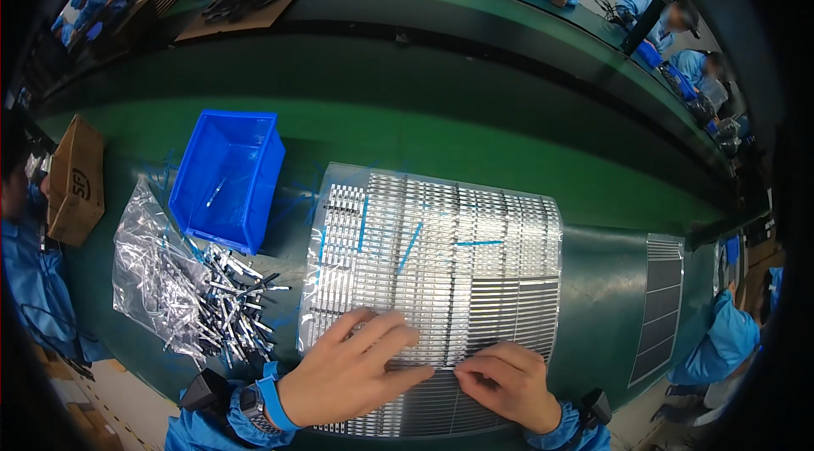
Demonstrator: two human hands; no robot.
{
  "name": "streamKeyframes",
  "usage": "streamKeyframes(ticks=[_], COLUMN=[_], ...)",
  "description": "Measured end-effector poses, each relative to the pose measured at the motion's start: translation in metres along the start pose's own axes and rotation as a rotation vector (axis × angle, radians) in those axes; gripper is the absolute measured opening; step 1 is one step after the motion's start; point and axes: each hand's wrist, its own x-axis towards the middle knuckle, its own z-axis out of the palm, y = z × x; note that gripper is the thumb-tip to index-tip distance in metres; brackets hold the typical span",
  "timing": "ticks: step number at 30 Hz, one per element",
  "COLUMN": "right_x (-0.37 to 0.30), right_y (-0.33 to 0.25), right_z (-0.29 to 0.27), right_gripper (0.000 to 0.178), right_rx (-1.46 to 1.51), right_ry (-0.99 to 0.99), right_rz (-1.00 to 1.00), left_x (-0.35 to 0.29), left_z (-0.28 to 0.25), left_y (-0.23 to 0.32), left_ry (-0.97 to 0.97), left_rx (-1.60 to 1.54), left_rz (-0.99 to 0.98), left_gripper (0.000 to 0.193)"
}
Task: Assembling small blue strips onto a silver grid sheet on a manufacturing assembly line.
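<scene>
A large sheet with rows of small silver and black strips lies on the green table in front of me. My left hand rests on its lower part, fingers spread, the index fingertip at a narrow silver strip. The fingers of my right hand are pinched together at the right end of that strip. Its far end is partly hidden by the fingertips. Dark rows show below and right of the hands, silver rows above. Thin blue pieces lie across the sheet.
Left of the sheet lies a pile of loose black and silver strips beside a clear plastic bag. Behind them stands a blue bin. A cardboard box is far left, another dark sheet right. Co-workers sit around.
</scene>
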Motion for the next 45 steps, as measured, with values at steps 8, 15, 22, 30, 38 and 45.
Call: streamKeyframes(ticks=[8, 15, 22, 30, 38, 45], right_x=[-0.001, -0.003, -0.001, -0.002, -0.001, -0.001], right_y=[0.000, 0.001, 0.002, -0.002, -0.006, -0.003], right_z=[0.002, 0.001, 0.003, 0.002, 0.000, -0.007], right_gripper=[0.020, 0.019, 0.019, 0.018, 0.017, 0.015], right_rx=[-0.018, -0.015, 0.000, -0.011, 0.026, 0.137], right_ry=[0.023, 0.034, 0.043, 0.051, 0.024, 0.036], right_rz=[-0.016, -0.016, -0.019, 0.047, 0.137, 0.263], left_x=[0.000, -0.002, -0.003, -0.001, 0.000, -0.002], left_z=[0.003, 0.008, 0.007, 0.005, 0.004, 0.009], left_y=[0.000, -0.002, -0.002, 0.001, 0.000, -0.005], left_ry=[-0.001, -0.038, -0.055, 0.002, 0.006, -0.042], left_rx=[0.007, 0.087, 0.078, -0.020, -0.028, 0.031], left_rz=[0.013, 0.043, 0.024, 0.016, 0.013, 0.040], left_gripper=[0.031, 0.041, 0.040, 0.035, 0.035, 0.041])
